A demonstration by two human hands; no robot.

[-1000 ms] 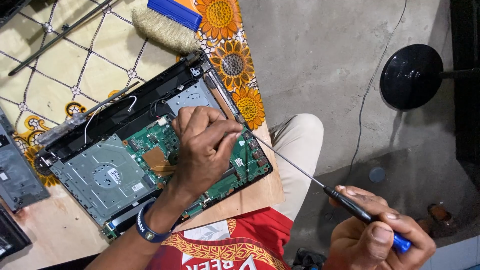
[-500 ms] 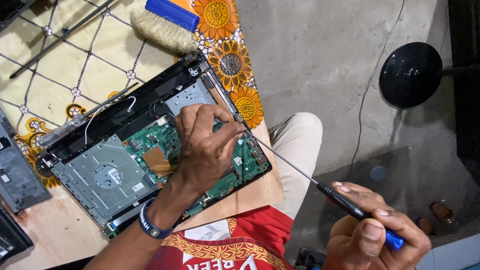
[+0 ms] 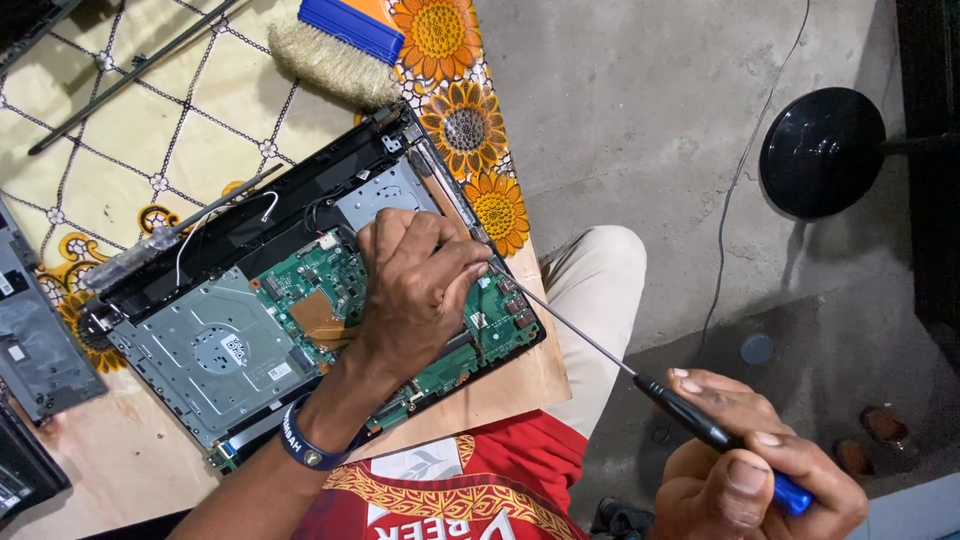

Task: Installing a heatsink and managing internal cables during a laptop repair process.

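An opened laptop base [image 3: 190, 290] lies on the table, showing a green circuit board [image 3: 325, 290] and a silver optical drive [image 3: 215, 350]. My left hand [image 3: 420, 285] rests flat on the board near the laptop's right edge, fingers curled down on it. My right hand [image 3: 755, 470] grips the black and blue handle of a long screwdriver [image 3: 700, 425]. Its thin shaft [image 3: 565, 325] runs up and left, and its tip meets the laptop's edge right by my left fingertips.
A blue-handled brush [image 3: 335, 45] lies at the table's far edge on a sunflower-patterned cloth [image 3: 465, 120]. Dark laptop parts [image 3: 30, 340] sit at the left. A black round stand base [image 3: 822, 152] and a thin cable [image 3: 740, 180] are on the concrete floor.
The view has shifted slightly. My right hand with the screwdriver has moved a little lower right. My left hand stays on the board.
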